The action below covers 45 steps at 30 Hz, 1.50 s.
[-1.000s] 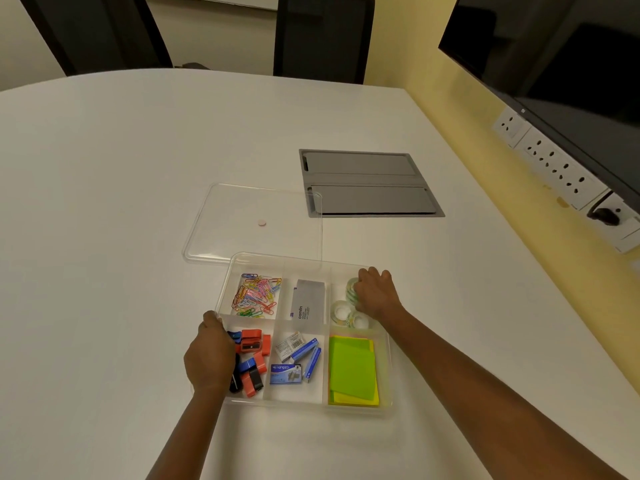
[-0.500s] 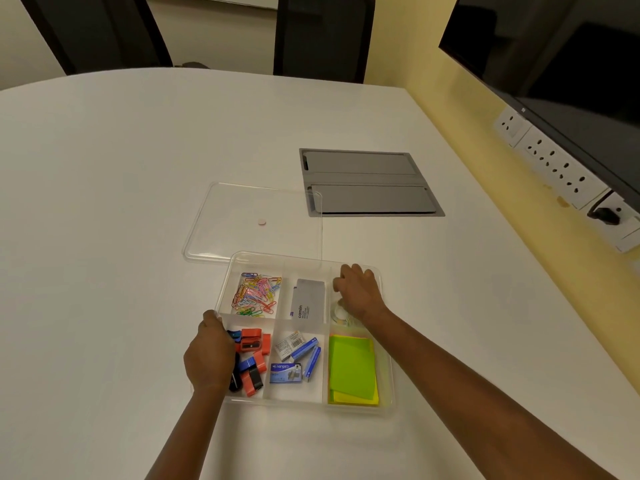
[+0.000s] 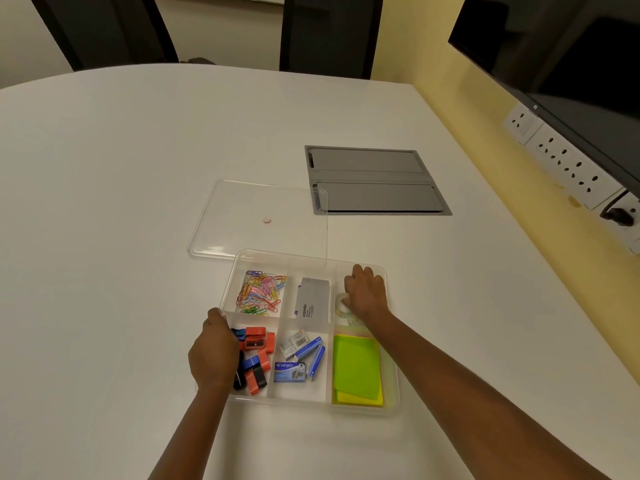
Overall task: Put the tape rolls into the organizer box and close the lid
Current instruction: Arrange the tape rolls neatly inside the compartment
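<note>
head view: my right hand [image 3: 366, 295] curls over a tape roll [image 3: 342, 303] in the far-right compartment; left hand [image 3: 214, 355] grips the organizer box [image 3: 391, 408] rim. i should seat rolls flat before fetching the lid [image 3: 242, 216].

Dim, warm, even light with soft shadows; wide-angle bending at the edges; slightly soft focus throughout.
</note>
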Available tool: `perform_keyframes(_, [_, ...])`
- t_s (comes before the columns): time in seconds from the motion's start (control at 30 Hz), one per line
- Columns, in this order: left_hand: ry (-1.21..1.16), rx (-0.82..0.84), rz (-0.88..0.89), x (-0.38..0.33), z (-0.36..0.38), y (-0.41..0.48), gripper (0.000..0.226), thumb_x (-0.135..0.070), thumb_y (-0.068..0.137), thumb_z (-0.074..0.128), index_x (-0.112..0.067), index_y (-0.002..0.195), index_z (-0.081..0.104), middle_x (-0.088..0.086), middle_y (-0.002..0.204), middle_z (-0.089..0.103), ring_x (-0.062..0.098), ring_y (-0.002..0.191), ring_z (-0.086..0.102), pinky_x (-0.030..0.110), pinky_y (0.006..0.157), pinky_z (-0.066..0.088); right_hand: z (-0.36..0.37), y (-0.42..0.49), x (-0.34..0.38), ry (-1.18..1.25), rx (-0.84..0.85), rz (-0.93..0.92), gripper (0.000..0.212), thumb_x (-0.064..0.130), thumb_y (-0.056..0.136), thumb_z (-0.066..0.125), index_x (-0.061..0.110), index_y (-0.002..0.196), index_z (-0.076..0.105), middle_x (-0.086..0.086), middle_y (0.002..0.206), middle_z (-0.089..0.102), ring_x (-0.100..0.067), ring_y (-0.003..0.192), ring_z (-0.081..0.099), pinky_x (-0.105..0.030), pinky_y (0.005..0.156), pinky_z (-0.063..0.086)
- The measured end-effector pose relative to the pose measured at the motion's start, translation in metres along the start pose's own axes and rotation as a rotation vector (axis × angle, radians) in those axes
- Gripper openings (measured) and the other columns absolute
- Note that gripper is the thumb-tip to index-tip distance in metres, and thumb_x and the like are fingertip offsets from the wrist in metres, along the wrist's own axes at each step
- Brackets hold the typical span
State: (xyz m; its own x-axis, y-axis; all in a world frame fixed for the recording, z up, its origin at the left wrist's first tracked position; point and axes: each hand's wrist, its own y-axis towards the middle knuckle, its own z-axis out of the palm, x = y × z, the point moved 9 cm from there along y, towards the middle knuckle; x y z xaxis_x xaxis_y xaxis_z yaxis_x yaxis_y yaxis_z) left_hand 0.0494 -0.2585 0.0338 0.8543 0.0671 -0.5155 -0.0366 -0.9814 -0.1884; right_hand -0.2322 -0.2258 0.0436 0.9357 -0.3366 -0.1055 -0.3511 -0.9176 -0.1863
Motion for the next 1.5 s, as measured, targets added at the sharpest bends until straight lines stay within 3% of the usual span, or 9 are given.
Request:
perform_keyframes(0.17, [0.004,0.003,-0.004,0.001,0.0,0.001,0.029,-0.018,0.089,0.056,-0.004,0.112,0.045,0.018,0.108,0.066,0.037,0.087,0.069,0.044,0.074,0.056,-0.013,-0.007,-0.006,0.148,-0.069,-0.069,0.024,0.022,0.095,0.051,0.011,0.114,0.061,-0.008,0.123,0.055,-0.027,0.114,0.051,-0.037,0.089,0.045])
perform_keyframes(0.43, [0.0,-0.005,0.0,0.0,0.0,0.0,0.029,-0.017,0.089,0.055,-0.003,0.112,0.045,0.018,0.108,0.067,0.037,0.087,0.069,0.045,0.075,0.056,0.009,-0.035,-0.005,-0.04,0.065,-0.311,0.034,0.014,0.094,0.053,0.017,0.127,0.058,-0.005,0.127,0.062,-0.028,0.118,0.051,-0.036,0.089,0.045])
perform_keyframes(0.87, [0.007,-0.01,0.018,0.0,-0.001,-0.001,0.028,-0.017,0.09,0.052,-0.003,0.113,0.044,0.019,0.106,0.067,0.037,0.085,0.068,0.046,0.074,0.056,0.007,-0.039,0.003,-0.209,0.099,-0.298,0.027,0.002,0.093,0.046,0.008,0.119,0.053,-0.013,0.122,0.059,-0.029,0.113,0.052,-0.037,0.087,0.043])
perform_keyframes(0.93, [0.006,-0.012,0.02,0.0,-0.001,0.0,0.028,-0.016,0.09,0.053,-0.002,0.113,0.044,0.02,0.106,0.066,0.038,0.086,0.068,0.046,0.074,0.056,-0.008,-0.044,0.008,-0.245,0.009,-0.338,0.026,0.008,0.073,0.075,0.011,0.097,0.068,-0.008,0.096,0.072,-0.024,0.089,0.066,-0.027,0.071,0.05])
perform_keyframes(0.97, [0.007,-0.013,0.022,0.0,-0.001,0.0,0.028,-0.016,0.09,0.053,-0.002,0.113,0.045,0.02,0.107,0.066,0.038,0.086,0.068,0.046,0.074,0.056,-0.012,-0.045,0.01,-0.281,-0.025,-0.352,0.032,0.014,0.047,0.09,0.016,0.073,0.073,-0.001,0.071,0.073,-0.018,0.066,0.069,-0.018,0.055,0.049])
perform_keyframes(1.03, [0.011,-0.011,0.02,-0.001,-0.001,-0.001,0.029,-0.016,0.09,0.053,-0.002,0.113,0.044,0.019,0.106,0.067,0.038,0.085,0.069,0.046,0.074,0.056,-0.021,-0.046,0.011,-0.28,-0.064,-0.33,0.041,0.02,0.015,0.093,0.018,0.048,0.068,0.005,0.045,0.065,-0.01,0.042,0.062,-0.009,0.041,0.042])
perform_keyframes(1.1, [0.013,-0.009,0.021,0.0,-0.001,-0.001,0.029,-0.017,0.09,0.054,-0.003,0.113,0.044,0.019,0.106,0.067,0.037,0.085,0.069,0.045,0.073,0.056,-0.015,-0.043,0.008,-0.315,-0.014,-0.288,0.031,0.018,0.045,0.089,0.015,0.072,0.074,0.0,0.071,0.074,-0.015,0.07,0.071,-0.017,0.059,0.051])
perform_keyframes(1.2, [0.017,-0.009,0.027,-0.001,0.0,-0.001,0.028,-0.016,0.09,0.053,-0.004,0.112,0.044,0.018,0.106,0.067,0.036,0.084,0.069,0.044,0.073,0.057,0.01,-0.033,-0.003,-0.291,0.112,-0.237,0.031,0.004,0.093,0.047,0.003,0.124,0.054,-0.016,0.129,0.056,-0.03,0.124,0.048,-0.038,0.098,0.04])
perform_keyframes(1.5, [0.002,-0.017,0.027,0.0,0.0,0.001,0.028,-0.014,0.089,0.055,-0.003,0.112,0.045,0.019,0.106,0.067,0.038,0.085,0.068,0.045,0.072,0.056,0.013,-0.033,-0.01,-0.204,0.179,-0.197,0.035,0.005,0.093,0.048,0.008,0.127,0.053,-0.013,0.136,0.048,-0.029,0.124,0.047,-0.038,0.095,0.042])
